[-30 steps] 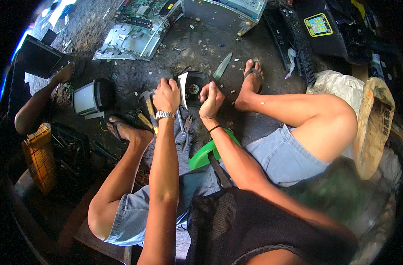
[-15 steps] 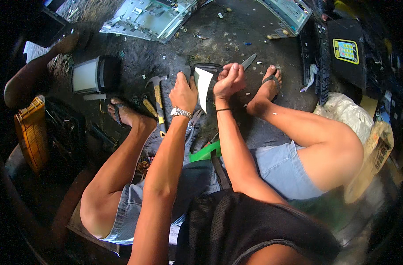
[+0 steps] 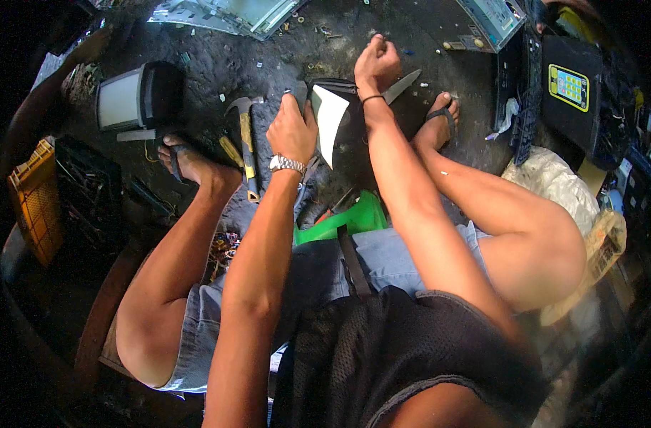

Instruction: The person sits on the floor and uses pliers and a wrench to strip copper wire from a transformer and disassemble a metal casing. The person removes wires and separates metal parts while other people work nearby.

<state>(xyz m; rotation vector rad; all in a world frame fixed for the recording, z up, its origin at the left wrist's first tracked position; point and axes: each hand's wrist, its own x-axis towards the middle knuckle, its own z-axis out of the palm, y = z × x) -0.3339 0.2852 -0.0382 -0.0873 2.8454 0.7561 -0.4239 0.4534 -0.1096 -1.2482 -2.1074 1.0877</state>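
Note:
My left hand (image 3: 293, 132), a metal watch on its wrist, is closed on the left edge of a dark flat part. A bright white sheet-like face (image 3: 330, 120) shows on this part, narrowing to a point toward me. My right hand (image 3: 377, 65) is raised beyond the part's far right corner, fingers curled in. Whatever those fingers hold, if anything, is hidden. Close by that wrist, a knife-like grey blade (image 3: 402, 86) points up and to the right; its handle end is out of sight.
A hammer (image 3: 248, 143) lies left of my left hand, beside a wooden-handled tool (image 3: 231, 153). A box-shaped device (image 3: 136, 98) stands farther left. Metal panels (image 3: 258, 16) lie at the far side. Near my lap is a green piece (image 3: 350, 216); a white sack (image 3: 550, 187) sits right.
My right hand has moved away from me, beyond the dark part, with the arm more stretched out. My left hand keeps its grip. The whole view has shifted slightly.

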